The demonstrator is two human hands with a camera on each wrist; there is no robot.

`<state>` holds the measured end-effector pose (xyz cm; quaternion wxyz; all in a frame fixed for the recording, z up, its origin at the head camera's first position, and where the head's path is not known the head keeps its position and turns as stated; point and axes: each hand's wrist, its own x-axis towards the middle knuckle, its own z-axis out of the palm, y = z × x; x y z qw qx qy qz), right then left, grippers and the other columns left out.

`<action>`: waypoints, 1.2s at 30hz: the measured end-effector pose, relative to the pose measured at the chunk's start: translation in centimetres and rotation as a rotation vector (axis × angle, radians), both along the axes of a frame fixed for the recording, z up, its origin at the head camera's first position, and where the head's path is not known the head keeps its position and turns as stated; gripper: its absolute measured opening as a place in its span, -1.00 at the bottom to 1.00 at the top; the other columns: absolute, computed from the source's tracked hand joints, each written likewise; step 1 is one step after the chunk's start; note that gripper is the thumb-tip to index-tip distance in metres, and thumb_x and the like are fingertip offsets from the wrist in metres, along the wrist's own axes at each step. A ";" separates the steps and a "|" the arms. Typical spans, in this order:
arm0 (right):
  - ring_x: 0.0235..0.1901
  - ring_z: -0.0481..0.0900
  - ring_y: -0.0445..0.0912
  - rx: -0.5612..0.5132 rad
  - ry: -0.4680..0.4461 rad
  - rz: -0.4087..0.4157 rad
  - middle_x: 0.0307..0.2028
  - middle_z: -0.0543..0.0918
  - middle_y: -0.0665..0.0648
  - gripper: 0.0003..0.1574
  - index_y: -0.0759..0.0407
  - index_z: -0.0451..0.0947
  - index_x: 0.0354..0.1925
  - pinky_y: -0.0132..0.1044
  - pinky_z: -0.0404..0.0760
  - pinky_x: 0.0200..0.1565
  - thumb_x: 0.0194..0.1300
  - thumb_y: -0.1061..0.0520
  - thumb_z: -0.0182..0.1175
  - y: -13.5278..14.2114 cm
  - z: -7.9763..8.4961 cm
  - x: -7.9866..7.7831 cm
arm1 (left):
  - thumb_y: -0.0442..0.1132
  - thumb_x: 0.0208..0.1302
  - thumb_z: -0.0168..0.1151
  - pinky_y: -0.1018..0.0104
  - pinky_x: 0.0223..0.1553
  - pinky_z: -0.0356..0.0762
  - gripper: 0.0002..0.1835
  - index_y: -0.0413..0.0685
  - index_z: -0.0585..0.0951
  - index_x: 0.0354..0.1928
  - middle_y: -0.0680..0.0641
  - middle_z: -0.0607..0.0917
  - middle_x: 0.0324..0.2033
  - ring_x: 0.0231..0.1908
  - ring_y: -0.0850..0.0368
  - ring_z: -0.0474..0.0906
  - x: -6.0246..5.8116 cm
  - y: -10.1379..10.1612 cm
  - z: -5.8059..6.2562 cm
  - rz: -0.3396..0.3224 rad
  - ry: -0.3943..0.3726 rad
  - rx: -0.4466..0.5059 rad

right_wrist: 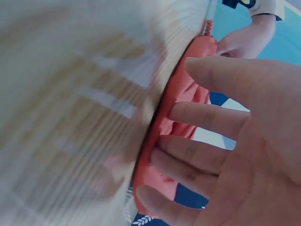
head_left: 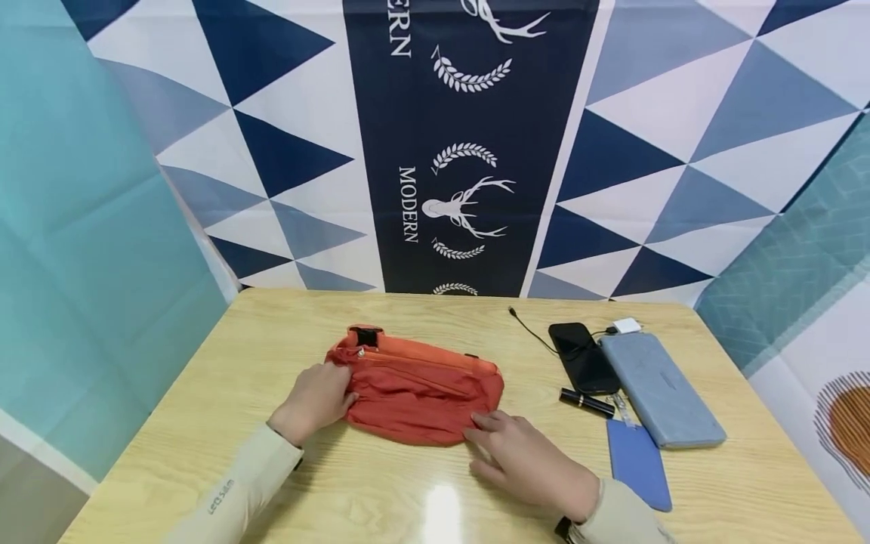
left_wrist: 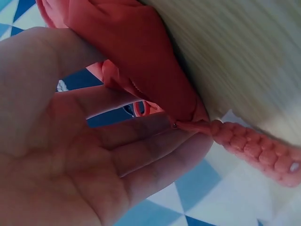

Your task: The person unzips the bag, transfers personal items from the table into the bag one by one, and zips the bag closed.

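Red waist bag, one, lies on the wooden table, left end pinched by the left hand, lower right edge touched by the right hand's loosely extended fingers; apparently being steadied, next calling for a firmer right-hand hold.

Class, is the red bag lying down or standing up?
The red bag is lying down: in the head view, its broad, wrinkled front faces up from the table.

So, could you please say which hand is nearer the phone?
The right hand, front-left of the phone; the left hand is farther, at the left end of the red bag.
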<state>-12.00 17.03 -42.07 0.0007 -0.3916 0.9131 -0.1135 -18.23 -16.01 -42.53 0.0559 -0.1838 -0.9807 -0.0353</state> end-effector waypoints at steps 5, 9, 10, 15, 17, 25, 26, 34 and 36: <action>-0.14 0.59 -0.06 0.002 -0.033 0.009 -0.06 0.70 0.08 -0.77 0.07 0.68 -0.09 -0.10 0.61 -0.15 0.35 0.02 0.25 1.2 0.4 1.8 | -0.19 0.15 0.47 0.07 -0.60 0.51 -0.75 -0.15 0.58 -0.43 -0.05 0.54 -0.63 -0.62 -0.06 0.54 1.4 1.6 -0.4 -0.047 0.003 0.036; -0.31 0.51 -0.17 -0.031 -0.024 0.016 -0.29 0.68 -0.06 -0.89 0.02 0.64 -0.28 -0.21 0.55 -0.27 0.34 0.02 0.27 1.3 1.0 1.8 | -0.19 0.10 0.50 0.06 -0.56 0.53 -0.74 -0.15 0.59 -0.41 -0.06 0.55 -0.62 -0.60 -0.08 0.55 1.8 2.2 0.0 -0.047 0.052 0.032; -0.37 0.47 -0.21 -0.046 -0.028 0.016 -0.36 0.64 -0.11 -0.89 0.01 0.62 -0.32 -0.25 0.52 -0.31 0.34 0.03 0.27 1.3 1.1 1.7 | -0.19 0.10 0.50 0.05 -0.55 0.54 -0.74 -0.15 0.59 -0.40 -0.06 0.55 -0.61 -0.59 -0.09 0.56 1.8 2.3 0.1 -0.046 0.057 0.031; -0.49 0.37 -0.33 -0.074 -0.122 -0.006 -0.49 0.53 -0.22 -0.91 -0.01 0.62 -0.34 -0.34 0.45 -0.38 0.34 0.06 0.29 1.6 1.4 1.1 | -0.18 0.14 0.47 0.03 -0.48 0.55 -0.76 -0.16 0.60 -0.34 -0.08 0.58 -0.56 -0.52 -0.09 0.58 1.6 2.3 -0.1 -0.068 0.029 0.038; -0.46 0.40 -0.34 -0.062 -0.143 -0.003 -0.47 0.54 -0.22 -0.92 -0.01 0.64 -0.31 -0.33 0.47 -0.37 0.34 0.05 0.28 1.5 1.4 1.4 | -0.17 0.16 0.46 0.02 -0.45 0.57 -0.75 -0.16 0.62 -0.28 -0.09 0.60 -0.50 -0.47 -0.09 0.60 1.4 2.3 -0.4 -0.077 0.017 0.038; -0.56 0.30 -0.35 0.002 -0.166 0.037 -0.60 0.38 -0.27 -0.79 -0.08 0.56 -0.40 -0.38 0.34 -0.48 0.40 -0.05 0.19 0.5 1.5 3.8 | -0.21 0.23 0.41 -0.03 -0.14 0.62 -0.56 -0.25 0.61 0.11 -0.29 0.64 -0.04 -0.05 -0.18 0.62 -0.1 3.5 -1.8 -0.139 -0.015 0.095; -0.56 0.29 -0.34 -0.002 -0.176 0.045 -0.61 0.36 -0.28 -0.79 -0.10 0.55 -0.41 -0.39 0.32 -0.48 0.41 -0.05 0.18 0.4 1.5 4.0 | -0.22 0.25 0.39 -0.04 -0.07 0.60 -0.53 -0.26 0.58 0.16 -0.32 0.62 0.03 0.03 -0.21 0.60 -0.4 3.7 -1.8 -0.151 -0.025 0.104; -0.42 0.36 -0.37 -0.069 -0.180 0.143 -0.45 0.47 -0.31 -0.79 -0.15 0.61 -0.22 -0.43 0.38 -0.39 0.50 -0.09 0.06 0.4 1.9 4.2 | -0.26 0.30 0.33 -0.08 0.13 0.49 -0.50 -0.28 0.53 0.25 -0.37 0.50 0.22 0.22 -0.27 0.46 -1.4 4.5 -1.5 -0.179 -0.081 0.142; -0.28 0.47 -0.31 -0.082 -0.123 0.131 -0.30 0.58 -0.22 -0.79 -0.10 0.64 -0.11 -0.35 0.51 -0.26 0.50 -0.06 0.08 0.9 2.2 3.9 | -0.26 0.31 0.32 -0.09 0.13 0.49 -0.50 -0.29 0.52 0.26 -0.38 0.50 0.23 0.22 -0.27 0.46 -1.6 4.7 -1.4 -0.193 -0.078 0.142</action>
